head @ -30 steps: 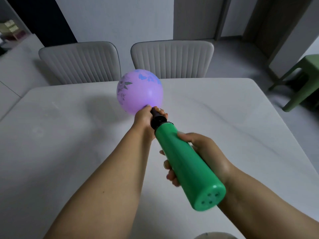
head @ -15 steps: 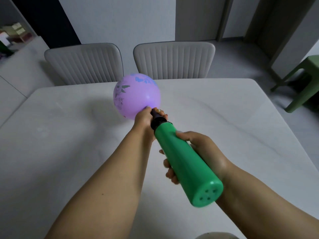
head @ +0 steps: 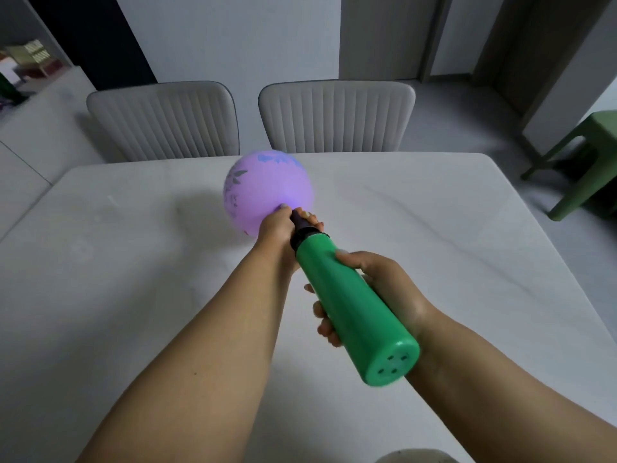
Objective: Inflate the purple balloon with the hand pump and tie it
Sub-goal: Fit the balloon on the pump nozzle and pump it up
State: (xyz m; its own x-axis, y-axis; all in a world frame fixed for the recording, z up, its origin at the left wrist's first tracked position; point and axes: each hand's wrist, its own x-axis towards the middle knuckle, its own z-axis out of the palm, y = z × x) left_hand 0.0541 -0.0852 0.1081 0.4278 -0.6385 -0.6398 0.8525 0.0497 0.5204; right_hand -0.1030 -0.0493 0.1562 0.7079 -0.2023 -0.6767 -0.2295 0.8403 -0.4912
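Purple balloon [head: 268, 192] slightly fuller (print unreadable) on green pump [head: 354, 305]

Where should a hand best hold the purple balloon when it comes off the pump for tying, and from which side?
Probably at the neck, where the left hand already pinches it over the dark nozzle of the green pump. Come from the side with the fingers across the neck: it is narrow and firm, while the round body of the purple balloon is smooth and offers no hold.

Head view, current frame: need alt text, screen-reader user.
A person's left hand pinches the neck of a round, partly inflated purple printed balloon onto the black nozzle of a green plastic hand pump, which the right hand grips, above a white marble-look table. Two grey ribbed chairs stand behind.
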